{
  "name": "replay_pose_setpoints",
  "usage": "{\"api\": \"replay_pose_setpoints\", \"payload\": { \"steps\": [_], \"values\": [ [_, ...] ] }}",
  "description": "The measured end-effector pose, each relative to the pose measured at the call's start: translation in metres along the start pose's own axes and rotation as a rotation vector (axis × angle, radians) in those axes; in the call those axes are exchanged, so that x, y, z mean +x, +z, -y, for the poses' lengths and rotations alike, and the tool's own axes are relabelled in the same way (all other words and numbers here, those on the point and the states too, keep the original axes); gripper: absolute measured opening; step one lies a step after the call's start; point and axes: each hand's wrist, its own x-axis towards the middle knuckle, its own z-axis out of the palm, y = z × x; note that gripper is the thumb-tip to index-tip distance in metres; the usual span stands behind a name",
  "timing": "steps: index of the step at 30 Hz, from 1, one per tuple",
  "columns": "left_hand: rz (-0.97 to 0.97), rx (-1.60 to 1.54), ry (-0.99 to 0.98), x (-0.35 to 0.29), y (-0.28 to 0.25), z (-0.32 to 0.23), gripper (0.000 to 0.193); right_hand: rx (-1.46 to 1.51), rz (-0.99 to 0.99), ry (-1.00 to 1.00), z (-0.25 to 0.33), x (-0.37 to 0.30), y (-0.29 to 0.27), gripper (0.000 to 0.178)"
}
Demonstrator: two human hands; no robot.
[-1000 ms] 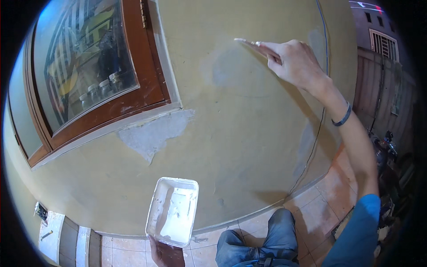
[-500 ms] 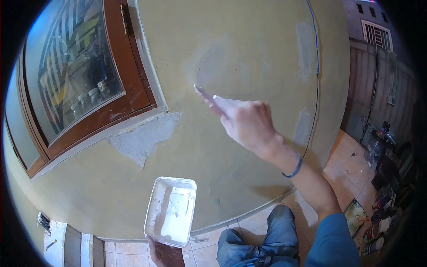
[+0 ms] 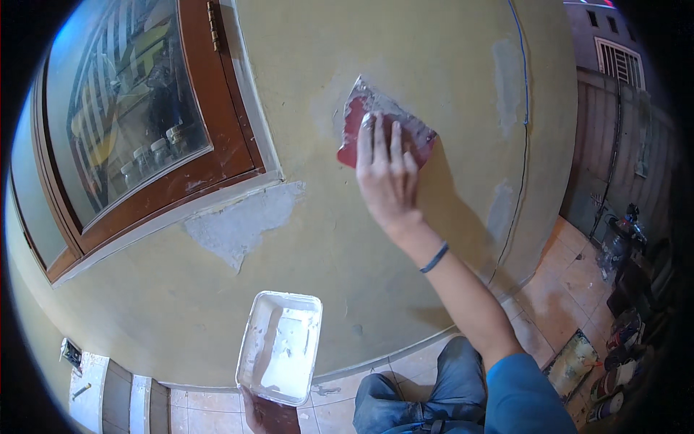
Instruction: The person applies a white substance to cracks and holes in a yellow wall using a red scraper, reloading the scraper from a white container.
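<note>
My right hand (image 3: 387,166) is closed on a red putty spreader (image 3: 353,119), its fingers stretched up along the back of the blade. Grey-white filler smears the spreader's broad upper edge, which lies against the yellowish wall (image 3: 347,253) over a pale patch. Low in front of me, my left hand (image 3: 267,414) grips the bottom end of a white plastic tub (image 3: 246,354). White paste coats the tub's floor and sides. Most of the left fingers are hidden under the tub.
A brown wooden window (image 3: 238,155) fills the upper left, with a grey repaired patch (image 3: 242,220) below its corner. A blue cable (image 3: 526,108) runs down the wall at right. Cans and a smeared board (image 3: 571,365) lie on the tiled floor at lower right.
My right hand has moved up and turned, so the spreader, edge-on before, now lies flat toward the wall. The tub in my left hand has barely shifted.
</note>
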Motion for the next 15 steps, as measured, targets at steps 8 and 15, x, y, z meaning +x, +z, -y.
{"api": "replay_pose_setpoints", "payload": {
  "steps": [8, 15],
  "values": [
    [-0.077, -0.012, -0.012, -0.005, 0.010, -0.005, 0.058, 0.274, 0.046, -0.075, 0.001, -0.026, -0.032, 0.039],
    [-0.012, 0.011, -0.045, -0.009, 0.008, -0.003, 0.059, 0.541, 0.117, 0.253, -0.090, 0.077, -0.062, 0.028]
  ]
}}
